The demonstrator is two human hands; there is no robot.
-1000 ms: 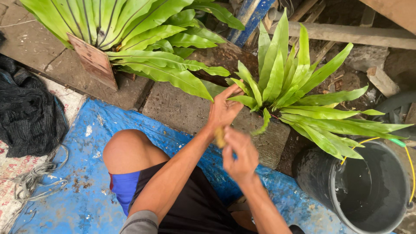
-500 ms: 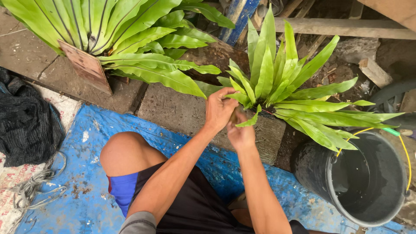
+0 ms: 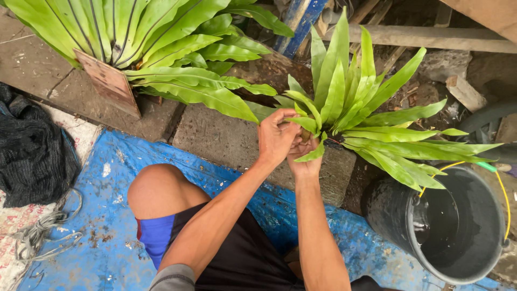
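Both hands at the base of a small fern.

Left hand (image 3: 277, 136) curled, pinching a short leaf (image 3: 302, 123); right hand (image 3: 305, 157) closed on a lower one; the fern (image 3: 353, 102), bright green with long upright blades, sits on a stone ledge (image 3: 226, 137) beside a black bucket (image 3: 458, 226).

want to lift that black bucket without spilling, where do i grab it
Probably by the thin yellow wire handle, reaching down from above. The black bucket stands upright with dark water inside, and the handle lies along its far rim. The fern leaves overhang the near rim, so come in from the open right side.
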